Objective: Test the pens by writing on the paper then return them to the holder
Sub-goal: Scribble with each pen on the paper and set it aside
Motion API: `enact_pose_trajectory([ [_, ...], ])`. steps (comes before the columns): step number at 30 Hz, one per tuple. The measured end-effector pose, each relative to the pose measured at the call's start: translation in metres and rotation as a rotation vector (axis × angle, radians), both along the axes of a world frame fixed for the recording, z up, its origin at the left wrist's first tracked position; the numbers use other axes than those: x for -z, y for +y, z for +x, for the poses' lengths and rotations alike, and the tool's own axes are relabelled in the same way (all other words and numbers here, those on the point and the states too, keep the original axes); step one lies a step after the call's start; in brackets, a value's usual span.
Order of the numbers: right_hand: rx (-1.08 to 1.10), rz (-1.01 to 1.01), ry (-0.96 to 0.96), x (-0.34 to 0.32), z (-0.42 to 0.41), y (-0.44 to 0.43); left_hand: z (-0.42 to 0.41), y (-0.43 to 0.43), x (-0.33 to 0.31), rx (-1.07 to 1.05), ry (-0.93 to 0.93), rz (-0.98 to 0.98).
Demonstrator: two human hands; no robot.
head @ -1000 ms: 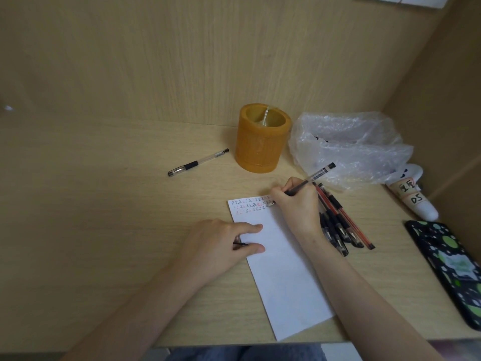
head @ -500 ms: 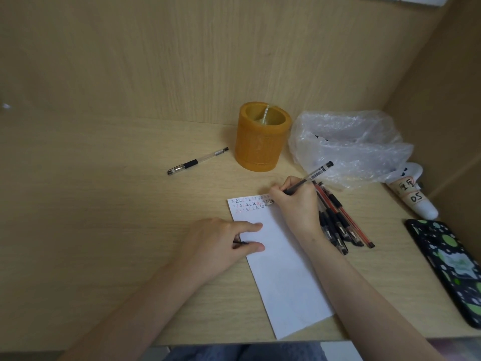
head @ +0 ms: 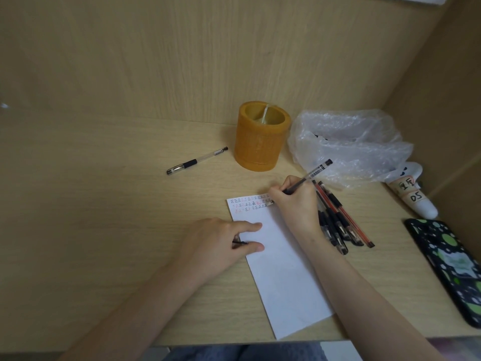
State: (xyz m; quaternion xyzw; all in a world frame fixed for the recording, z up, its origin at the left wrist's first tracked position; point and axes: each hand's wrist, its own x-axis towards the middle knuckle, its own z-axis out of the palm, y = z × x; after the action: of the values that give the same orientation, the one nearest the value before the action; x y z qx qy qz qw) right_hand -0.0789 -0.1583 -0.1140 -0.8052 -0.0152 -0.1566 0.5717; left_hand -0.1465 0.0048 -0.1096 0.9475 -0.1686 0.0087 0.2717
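A long white paper (head: pixel 281 277) lies on the desk, with rows of small black and red marks along its top edge. My right hand (head: pixel 296 201) grips a black pen (head: pixel 309 177) whose tip touches the paper at the right end of those rows. My left hand (head: pixel 221 243) rests on the paper's left edge, forefinger and thumb stretched out, pinching a small black pen cap (head: pixel 240 242). The orange round holder (head: pixel 261 136) stands behind the paper. Several black and red pens (head: pixel 341 222) lie bunched right of my right hand. One capped black pen (head: pixel 196 160) lies left of the holder.
A crumpled clear plastic bag (head: pixel 348 144) lies right of the holder. A white tube with handwritten labels (head: pixel 413 194) and a dark phone case with green dots (head: pixel 453 267) sit by the right wall. Wooden walls close the desk at the back and right.
My right hand makes small writing strokes at the right end of the marked rows, and the pen's top has tilted slightly. My left hand stays put.
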Motion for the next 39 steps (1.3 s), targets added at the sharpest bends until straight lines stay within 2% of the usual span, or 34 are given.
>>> enact_pose_trajectory([
  [9,0.049,0.006,-0.006,0.002,0.002,0.000,0.001,0.000,0.001,-0.013,0.007,-0.015],
  [13,0.033,0.165,-0.053,0.000,0.001,-0.003,0.001,0.000,0.002,-0.014,0.015,-0.023],
  [17,-0.125,0.276,-0.074,-0.019,-0.006,-0.001,0.002,0.001,0.003,0.002,0.035,-0.047],
  [19,-0.204,0.373,-0.005,-0.027,-0.008,-0.001,0.003,0.002,0.003,-0.012,0.092,-0.157],
  [22,-0.279,0.555,0.126,-0.036,-0.010,-0.005,0.004,0.005,0.002,-0.044,0.114,-0.480],
  [24,-0.301,0.553,0.177,-0.038,-0.016,-0.008,0.006,0.008,0.000,-0.018,0.141,-0.635],
  [26,-0.293,0.541,0.225,-0.038,-0.022,-0.009,0.008,0.009,0.000,0.048,0.166,-0.700],
  [30,-0.240,0.538,0.248,-0.035,-0.032,-0.008,0.006,0.005,0.001,0.146,0.196,-0.674],
  [39,-0.277,0.560,0.214,-0.038,-0.041,-0.006,0.002,0.000,-0.014,0.205,0.247,-0.605],
])
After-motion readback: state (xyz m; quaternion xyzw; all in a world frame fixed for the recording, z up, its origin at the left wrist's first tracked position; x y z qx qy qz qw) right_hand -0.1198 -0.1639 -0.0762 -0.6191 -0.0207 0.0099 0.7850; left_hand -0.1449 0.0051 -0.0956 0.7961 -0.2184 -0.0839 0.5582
